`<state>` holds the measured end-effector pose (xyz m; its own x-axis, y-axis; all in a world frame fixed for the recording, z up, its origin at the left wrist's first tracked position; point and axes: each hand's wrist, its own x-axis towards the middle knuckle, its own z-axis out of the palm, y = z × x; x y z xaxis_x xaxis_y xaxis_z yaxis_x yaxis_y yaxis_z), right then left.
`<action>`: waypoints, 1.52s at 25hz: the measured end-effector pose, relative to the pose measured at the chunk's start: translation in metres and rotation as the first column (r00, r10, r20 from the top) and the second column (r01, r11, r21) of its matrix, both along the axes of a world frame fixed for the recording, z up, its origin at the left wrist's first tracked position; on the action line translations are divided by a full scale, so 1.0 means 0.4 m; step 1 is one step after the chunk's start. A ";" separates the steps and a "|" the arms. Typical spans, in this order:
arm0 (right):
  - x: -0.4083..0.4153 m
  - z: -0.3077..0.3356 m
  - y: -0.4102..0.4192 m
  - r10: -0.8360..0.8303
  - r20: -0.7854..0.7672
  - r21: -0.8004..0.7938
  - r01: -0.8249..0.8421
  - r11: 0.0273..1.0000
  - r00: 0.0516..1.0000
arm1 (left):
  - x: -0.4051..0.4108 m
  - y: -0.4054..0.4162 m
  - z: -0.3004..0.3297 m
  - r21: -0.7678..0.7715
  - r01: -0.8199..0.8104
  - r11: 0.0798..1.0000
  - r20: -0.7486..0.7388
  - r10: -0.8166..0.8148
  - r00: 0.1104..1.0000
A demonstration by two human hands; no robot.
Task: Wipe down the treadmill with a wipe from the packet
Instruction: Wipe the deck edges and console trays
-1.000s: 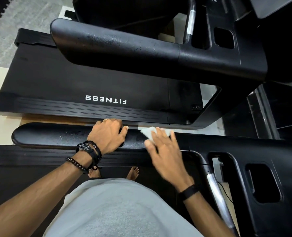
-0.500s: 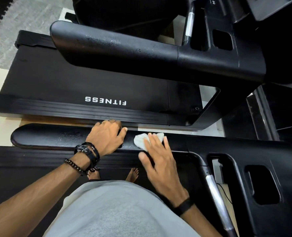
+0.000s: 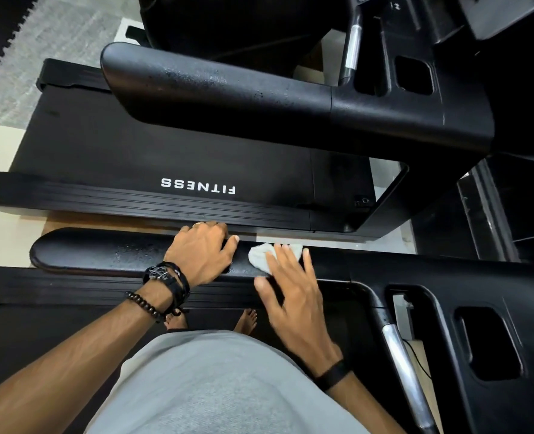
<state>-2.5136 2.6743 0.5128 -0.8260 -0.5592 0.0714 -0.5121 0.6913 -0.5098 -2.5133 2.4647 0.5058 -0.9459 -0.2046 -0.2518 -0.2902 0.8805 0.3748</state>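
The right hand has slid the wipe toward 9 o'clock along the near handrail, fingers flat pressing it; the left hand still grips the rail, so wiping progresses.

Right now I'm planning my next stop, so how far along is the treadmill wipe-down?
Done: a white wipe is out.
In hand: the right hand presses it flat on the near handrail; the left hand grips that rail.
Left: the far handrail shows specks; the packet isn't visible.
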 end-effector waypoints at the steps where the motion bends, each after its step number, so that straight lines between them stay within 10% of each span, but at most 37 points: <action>1: 0.020 0.001 0.025 0.053 -0.019 -0.019 -0.053 0.998 0.998 | -0.001 -0.002 0.000 -0.003 0.000 1.000 -0.003 0.000 1.000; 8: -0.058 -0.014 0.074 -0.162 -0.039 0.031 0.163 0.986 0.986 | 0.000 -0.003 0.000 0.003 -0.010 1.000 -0.003 0.010 1.000; 14: 0.042 0.021 0.009 0.133 0.008 0.050 -0.134 0.990 0.991 | -0.003 -0.001 0.004 -0.004 0.000 1.000 0.003 0.000 1.000; 20: -0.055 0.009 0.065 -0.056 0.014 0.123 0.054 0.991 0.998 | 0.000 -0.007 -0.001 0.017 -0.022 1.000 0.004 0.022 1.000; 26: 0.023 0.023 0.019 0.183 0.006 0.067 -0.183 0.981 0.983 | 0.021 -0.024 0.029 0.075 -0.082 0.994 -0.073 0.087 0.994; 32: -0.083 -0.007 0.076 -0.116 -0.010 0.014 0.116 0.993 0.993 | 0.094 -0.148 0.040 -0.052 -0.189 0.981 -0.048 0.187 0.981; 38: 0.044 -0.006 0.002 0.170 -0.054 -0.013 -0.171 0.985 0.984 | 0.107 -0.139 0.023 -0.056 -0.172 0.984 -0.085 0.167 0.982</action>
